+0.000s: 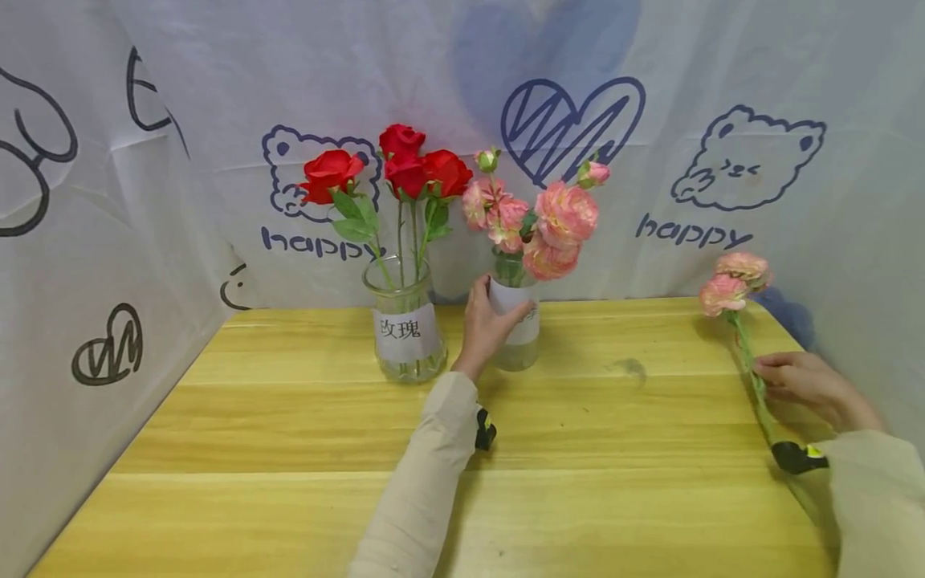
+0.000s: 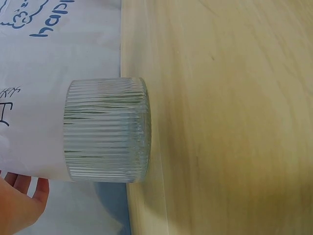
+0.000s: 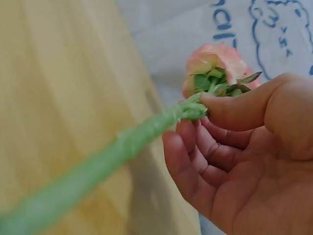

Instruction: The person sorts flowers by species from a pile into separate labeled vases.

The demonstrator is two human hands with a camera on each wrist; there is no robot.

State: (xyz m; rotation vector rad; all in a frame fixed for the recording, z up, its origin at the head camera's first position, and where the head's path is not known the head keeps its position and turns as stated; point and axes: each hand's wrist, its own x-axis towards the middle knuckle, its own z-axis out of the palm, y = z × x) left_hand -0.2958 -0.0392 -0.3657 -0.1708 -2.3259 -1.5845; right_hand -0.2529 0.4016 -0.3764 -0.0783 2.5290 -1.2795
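My left hand (image 1: 491, 321) grips a ribbed glass vase (image 2: 107, 129) by its upper part, thumb across the white paper label (image 1: 530, 325). Pink flowers (image 1: 567, 215) stand in that vase, two buds among them. At the right of the table, my right hand (image 1: 812, 384) pinches the green stem (image 3: 102, 169) of a separate pink flower (image 1: 733, 282) between thumb and fingers. Its bloom points toward the back and the stem runs down toward the wrist. In the right wrist view, the thumb presses the stem just below the bloom (image 3: 212, 68).
Left of my left hand stands a second glass jar (image 1: 410, 365) with a labelled front, holding red roses (image 1: 403, 172). Both vessels stand near the back of the wooden table (image 1: 289, 449). A white cloth (image 1: 433, 48) with drawings hangs behind and at the sides.
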